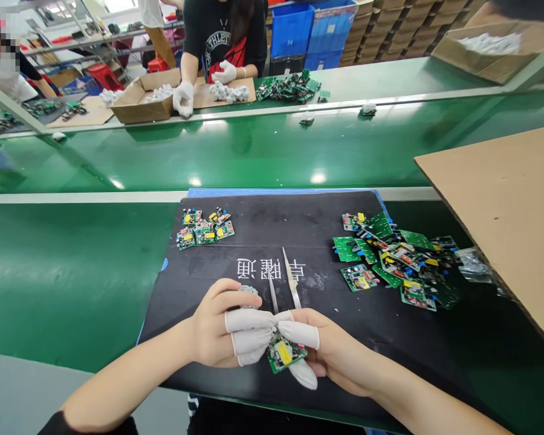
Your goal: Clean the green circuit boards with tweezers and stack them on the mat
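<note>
My right hand (317,341), with white finger cots, grips a small circuit board (283,355) that carries a yellow component. My left hand (229,326), also in finger cots, is closed around a lump of grey putty (250,292) that shows past its index finger. Its fingertips press together at the far edge of the board, so the contact there is partly hidden. Just beyond my hands, a pair of tweezers (292,279) lies on the black mat (263,223), points facing away from me.
Several circuit boards (205,231) sit at the mat's far left. A heap of boards (399,257) lies at right, beside a large cardboard sheet (503,199). Across the green conveyor (236,151), a gloved co-worker (224,42) works near a cardboard box (140,103) and another board pile (288,87).
</note>
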The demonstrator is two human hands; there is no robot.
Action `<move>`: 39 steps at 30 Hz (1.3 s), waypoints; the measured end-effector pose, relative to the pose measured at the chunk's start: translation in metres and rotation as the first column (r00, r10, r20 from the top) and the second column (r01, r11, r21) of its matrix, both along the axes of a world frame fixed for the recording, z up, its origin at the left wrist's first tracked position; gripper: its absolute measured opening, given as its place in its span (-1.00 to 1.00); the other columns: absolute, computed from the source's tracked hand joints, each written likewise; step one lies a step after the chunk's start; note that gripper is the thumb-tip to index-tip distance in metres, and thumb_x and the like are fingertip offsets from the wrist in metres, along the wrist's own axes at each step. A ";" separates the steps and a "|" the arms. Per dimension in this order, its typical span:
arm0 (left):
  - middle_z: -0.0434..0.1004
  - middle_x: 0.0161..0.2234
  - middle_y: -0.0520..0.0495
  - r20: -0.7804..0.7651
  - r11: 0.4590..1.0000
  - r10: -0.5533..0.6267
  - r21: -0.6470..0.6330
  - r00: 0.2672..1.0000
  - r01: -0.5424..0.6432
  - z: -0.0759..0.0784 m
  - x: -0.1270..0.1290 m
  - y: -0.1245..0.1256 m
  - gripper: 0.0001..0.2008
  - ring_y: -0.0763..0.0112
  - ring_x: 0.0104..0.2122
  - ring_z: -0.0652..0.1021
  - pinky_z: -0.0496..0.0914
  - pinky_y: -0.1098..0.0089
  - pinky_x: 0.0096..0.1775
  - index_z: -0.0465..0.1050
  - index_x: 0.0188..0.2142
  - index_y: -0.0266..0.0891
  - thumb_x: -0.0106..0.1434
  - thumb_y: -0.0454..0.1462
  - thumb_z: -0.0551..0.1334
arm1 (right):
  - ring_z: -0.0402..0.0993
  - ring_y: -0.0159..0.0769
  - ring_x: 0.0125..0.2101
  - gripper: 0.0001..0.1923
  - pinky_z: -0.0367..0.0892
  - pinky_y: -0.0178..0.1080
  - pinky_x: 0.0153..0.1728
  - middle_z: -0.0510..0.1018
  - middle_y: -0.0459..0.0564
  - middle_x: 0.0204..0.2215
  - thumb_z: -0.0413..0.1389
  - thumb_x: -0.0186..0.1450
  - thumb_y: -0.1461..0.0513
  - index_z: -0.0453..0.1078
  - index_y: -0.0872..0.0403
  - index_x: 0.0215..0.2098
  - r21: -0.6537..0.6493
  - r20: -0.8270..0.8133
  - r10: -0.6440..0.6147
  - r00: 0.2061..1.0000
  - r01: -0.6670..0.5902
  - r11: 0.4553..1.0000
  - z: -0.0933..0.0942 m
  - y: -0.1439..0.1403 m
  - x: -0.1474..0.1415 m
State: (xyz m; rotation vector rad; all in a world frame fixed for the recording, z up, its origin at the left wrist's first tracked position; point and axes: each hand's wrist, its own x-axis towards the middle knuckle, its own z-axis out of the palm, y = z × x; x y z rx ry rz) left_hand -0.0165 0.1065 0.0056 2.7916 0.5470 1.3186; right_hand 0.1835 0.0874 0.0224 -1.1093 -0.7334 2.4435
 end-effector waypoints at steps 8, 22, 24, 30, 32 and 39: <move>0.54 -0.40 -0.04 0.224 0.921 0.000 -0.379 0.975 0.087 0.005 0.010 -0.003 -0.91 0.36 -0.29 0.51 0.48 0.28 -0.16 0.42 -0.35 -0.16 0.32 -0.29 0.19 | 0.17 -0.59 -0.77 -0.63 -0.22 -0.40 -0.76 0.36 -0.17 -0.68 0.26 0.06 0.01 0.44 0.19 -0.47 0.016 -0.072 0.013 0.997 -0.011 1.000 -0.003 0.000 0.003; 0.58 -0.21 -0.10 0.010 0.949 0.043 -0.312 0.999 -0.038 0.007 -0.002 0.004 -0.91 0.29 -0.12 0.46 0.45 0.26 -0.14 0.47 -0.22 -0.15 0.30 -0.33 0.21 | 0.15 -0.55 -0.74 -0.60 -0.15 -0.39 -0.73 0.35 -0.17 -0.68 0.19 0.14 -0.02 0.47 0.18 -0.37 0.176 0.036 -0.019 0.999 0.013 0.984 -0.008 0.002 0.002; 0.59 -0.21 -0.09 -0.063 0.954 0.044 -0.295 0.997 -0.061 0.011 -0.008 0.009 -0.89 0.28 -0.13 0.48 0.43 0.24 -0.14 0.46 -0.21 -0.16 0.29 -0.36 0.20 | 0.18 -0.53 -0.72 -0.61 -0.09 -0.38 -0.71 0.37 -0.17 -0.66 0.18 0.17 0.00 0.46 0.17 -0.28 0.258 0.090 -0.063 0.994 0.038 0.965 -0.010 0.002 0.002; 0.63 -0.21 -0.16 -0.349 0.987 0.070 -0.114 0.934 -0.116 0.012 -0.020 0.025 -0.80 0.13 -0.17 0.52 0.39 0.13 -0.21 0.48 -0.32 -0.26 0.14 -0.46 0.12 | 0.13 -0.53 -0.71 -0.61 -0.07 -0.36 -0.69 0.34 -0.20 -0.64 0.21 0.16 0.00 0.46 0.15 -0.25 0.343 0.102 -0.214 0.972 0.167 0.924 -0.010 0.004 0.001; 0.63 -0.25 -0.17 -0.428 0.993 0.025 -0.092 0.903 -0.071 0.011 -0.019 0.022 -0.82 0.09 -0.16 0.52 0.39 0.13 -0.23 0.47 -0.46 -0.25 0.06 -0.45 0.11 | 0.02 -0.56 -0.72 -0.61 -0.11 -0.37 -0.70 0.28 -0.23 -0.66 0.24 0.12 -0.01 0.47 0.15 -0.30 0.312 0.075 -0.234 0.969 0.201 0.929 -0.008 0.007 0.000; 0.62 -0.35 -0.20 -0.513 0.968 0.160 -0.087 0.843 -0.236 0.016 -0.012 -0.001 -0.81 -0.01 -0.07 0.48 0.33 0.01 -0.06 0.51 -0.50 -0.24 -0.01 -0.42 0.12 | 0.01 -0.59 -0.72 -0.62 -0.14 -0.38 -0.71 0.30 -0.23 -0.65 0.29 0.06 0.01 0.46 0.15 -0.36 0.304 0.031 -0.249 0.968 0.229 0.925 -0.005 0.011 0.000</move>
